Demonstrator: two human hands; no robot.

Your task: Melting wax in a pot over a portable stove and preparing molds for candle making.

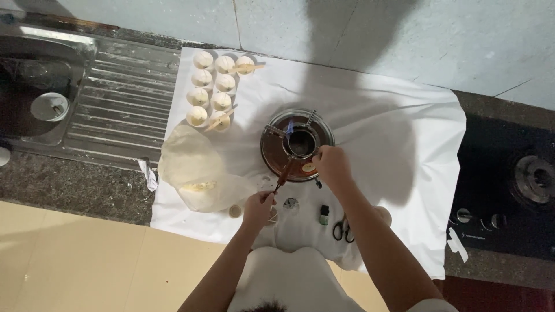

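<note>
A small dark pot sits on a round portable burner with a blue flame, on a white cloth. My left hand grips the end of the pot's long brown handle. My right hand is at the pot's right rim, fingers pinched together on something too small to make out. Several small cream-coloured round cups stand in rows at the cloth's back left, two with wooden sticks across them.
A crumpled translucent bag lies left of the burner. A small green bottle, scissors and a small round lid lie near the front edge. A steel sink is at left, a gas hob at right.
</note>
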